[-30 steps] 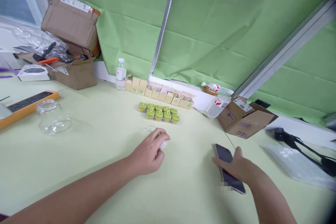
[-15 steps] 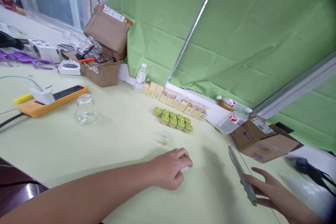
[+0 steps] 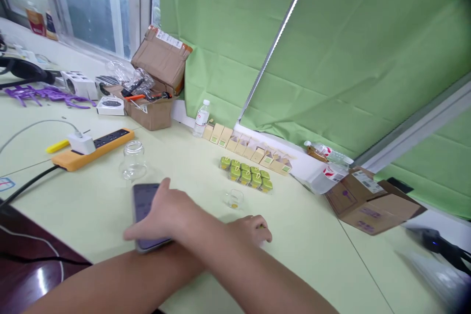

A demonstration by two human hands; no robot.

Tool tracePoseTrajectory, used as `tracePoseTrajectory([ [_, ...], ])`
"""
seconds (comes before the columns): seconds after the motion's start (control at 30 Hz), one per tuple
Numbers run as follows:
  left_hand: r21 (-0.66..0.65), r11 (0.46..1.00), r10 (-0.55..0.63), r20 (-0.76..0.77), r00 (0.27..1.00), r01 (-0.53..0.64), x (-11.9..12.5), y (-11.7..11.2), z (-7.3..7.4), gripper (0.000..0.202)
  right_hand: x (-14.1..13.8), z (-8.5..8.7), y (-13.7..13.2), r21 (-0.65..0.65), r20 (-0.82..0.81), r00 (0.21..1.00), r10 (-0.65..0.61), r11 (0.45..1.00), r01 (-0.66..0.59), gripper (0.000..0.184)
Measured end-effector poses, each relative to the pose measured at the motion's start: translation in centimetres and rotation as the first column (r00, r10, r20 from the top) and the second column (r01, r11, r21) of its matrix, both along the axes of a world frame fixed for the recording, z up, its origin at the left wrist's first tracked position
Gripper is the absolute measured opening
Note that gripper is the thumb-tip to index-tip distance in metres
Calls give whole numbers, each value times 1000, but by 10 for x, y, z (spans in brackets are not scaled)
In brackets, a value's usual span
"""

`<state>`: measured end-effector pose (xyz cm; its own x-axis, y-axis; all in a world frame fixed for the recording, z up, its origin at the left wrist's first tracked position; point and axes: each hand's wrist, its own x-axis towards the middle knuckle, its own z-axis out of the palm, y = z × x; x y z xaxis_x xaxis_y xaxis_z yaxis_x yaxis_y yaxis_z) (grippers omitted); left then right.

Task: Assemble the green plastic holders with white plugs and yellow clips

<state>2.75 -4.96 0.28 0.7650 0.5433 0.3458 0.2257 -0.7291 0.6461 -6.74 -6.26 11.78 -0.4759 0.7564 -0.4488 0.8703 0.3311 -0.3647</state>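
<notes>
My right hand (image 3: 167,213) crosses over my left forearm and grips a smartphone (image 3: 144,201), its dark screen facing up. My left hand (image 3: 253,229) rests low near the table's middle, fingers curled round a small thing with some green showing; most of it is hidden. Just beyond that hand stands a small clear container (image 3: 234,199) with a yellow mark at its bottom. Behind it, several small green-lidded containers (image 3: 246,175) sit grouped in rows. A clear glass jar (image 3: 133,163) stands on the table past the phone.
A row of small tan cartons (image 3: 241,144) and a water bottle (image 3: 201,118) line the wall. An orange power strip (image 3: 114,141) lies at left, before an open cardboard box (image 3: 150,115). At right are another cardboard box (image 3: 368,206), lying bottles (image 3: 333,169) and a black device (image 3: 437,245).
My right hand has carried the phone from the far right across to the left, over my left forearm. The left hand stays almost in place. The view has shifted slightly.
</notes>
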Motion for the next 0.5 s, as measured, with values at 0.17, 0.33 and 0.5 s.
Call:
tracePoseTrajectory([
  [0.17, 89, 996, 7, 11, 1000, -8, -5, -7, 7, 39, -67, -28, 5, 29, 48, 999, 27, 999, -28, 141],
  [0.33, 124, 992, 7, 38, 999, -11, -8, -9, 7, 39, -105, -45, 27, 136, 5, 1000, 21, 990, -21, 116],
  [0.5, 123, 992, -15, 25, 1000, 12, -4, -7, 6, 34, -127, -49, 34, 198, 19, 999, -36, 980, 32, 87],
])
